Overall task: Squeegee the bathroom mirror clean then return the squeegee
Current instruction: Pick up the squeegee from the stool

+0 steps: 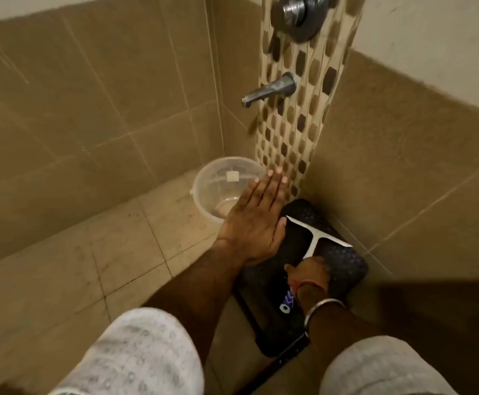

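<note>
A white T-shaped squeegee [315,238] lies on top of a black plastic stool [343,269] in the shower corner. My right hand [309,273] grips the squeegee's handle at its lower end, fingers curled round it. My left hand [256,220] is held flat with straight fingers together, hovering over the stool's left edge and the bucket rim. Its thumb side is close to the blade's left tip. No mirror is in view.
A clear plastic bucket [218,183] stands on the tiled floor left of the stool. A metal tap spout [269,91] and a round valve [296,15] stick out of the mosaic wall strip above. My knees fill the bottom of the view.
</note>
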Motion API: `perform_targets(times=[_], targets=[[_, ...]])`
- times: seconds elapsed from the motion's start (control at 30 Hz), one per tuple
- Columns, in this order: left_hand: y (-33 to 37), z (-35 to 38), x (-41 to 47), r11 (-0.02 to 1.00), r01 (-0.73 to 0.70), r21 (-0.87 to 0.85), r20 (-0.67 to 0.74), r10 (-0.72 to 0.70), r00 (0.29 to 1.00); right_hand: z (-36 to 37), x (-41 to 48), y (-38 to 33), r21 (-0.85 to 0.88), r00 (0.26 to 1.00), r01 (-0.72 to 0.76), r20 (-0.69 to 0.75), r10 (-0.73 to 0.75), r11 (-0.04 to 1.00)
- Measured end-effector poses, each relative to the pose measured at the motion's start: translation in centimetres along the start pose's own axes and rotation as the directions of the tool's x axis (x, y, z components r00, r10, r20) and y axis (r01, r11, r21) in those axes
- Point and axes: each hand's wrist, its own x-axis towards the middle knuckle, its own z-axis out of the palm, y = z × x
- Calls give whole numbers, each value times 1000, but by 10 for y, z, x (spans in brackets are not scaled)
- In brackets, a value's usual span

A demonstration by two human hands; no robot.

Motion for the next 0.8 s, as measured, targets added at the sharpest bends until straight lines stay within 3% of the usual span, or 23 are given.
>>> perform_targets(times=[0.33, 0.5, 0.8], targets=[[-1, 24, -6, 999, -30, 28, 47, 28, 999, 9, 9, -2, 404, 993, -104, -4, 115, 909], [7, -18, 7, 1000, -23, -15, 32, 24, 999, -38, -31, -19, 410, 990, 65, -144, -6, 910], [8, -178, 56, 996, -85, 7, -133, 85, 987, -198, -116, -100, 547, 944, 294, -296, -147, 784]])
